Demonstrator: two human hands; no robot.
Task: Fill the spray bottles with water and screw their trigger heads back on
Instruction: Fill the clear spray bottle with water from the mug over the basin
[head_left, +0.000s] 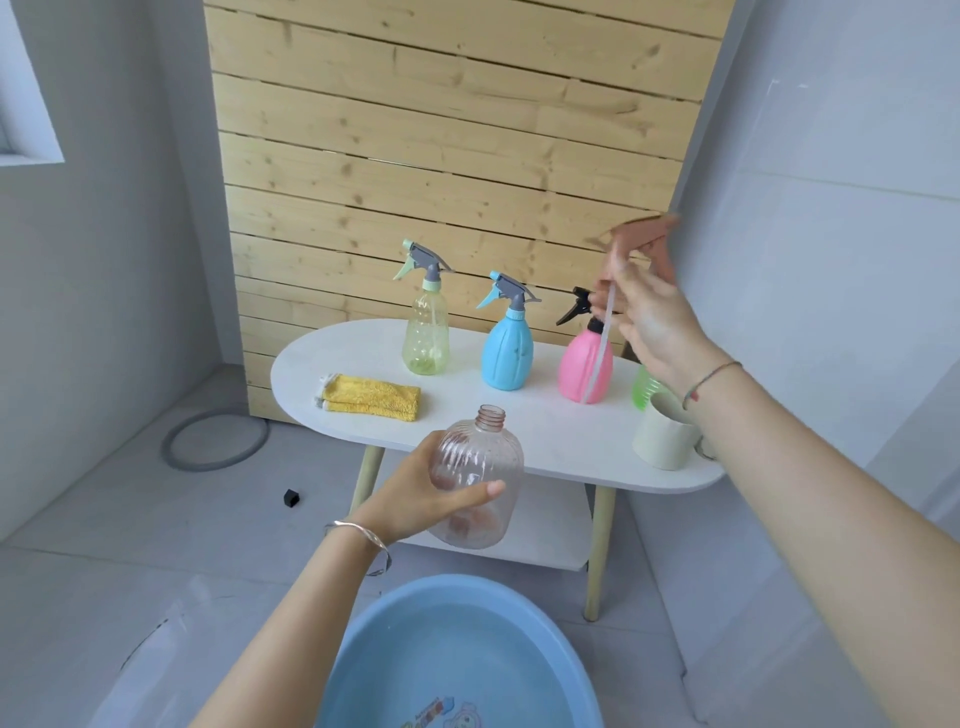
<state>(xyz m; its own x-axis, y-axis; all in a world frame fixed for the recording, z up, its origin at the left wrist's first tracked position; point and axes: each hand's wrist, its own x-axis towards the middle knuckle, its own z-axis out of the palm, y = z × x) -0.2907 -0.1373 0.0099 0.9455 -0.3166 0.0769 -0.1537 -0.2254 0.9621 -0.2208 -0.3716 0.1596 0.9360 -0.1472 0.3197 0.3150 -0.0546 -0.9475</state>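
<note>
My left hand (415, 493) grips a clear pinkish bottle (480, 475) with no head on it, held upright in front of the white table (519, 431). My right hand (649, 317) holds up its pink trigger head (641, 236), raised above the table's right side, and the dip tube (597, 343) hangs down from it. A yellow-green bottle (426, 332), a blue bottle (506, 353) and a pink bottle (584, 364) stand in a row on the table with their heads on. A blue basin of water (457, 654) sits on the floor below my arms.
A folded yellow cloth (371, 397) lies on the table's left part. A cream mug (665, 431) and a green cup (647, 387) stand at the right end. A wooden slat panel (441, 156) backs the table. A grey ring (215, 439) lies on the floor.
</note>
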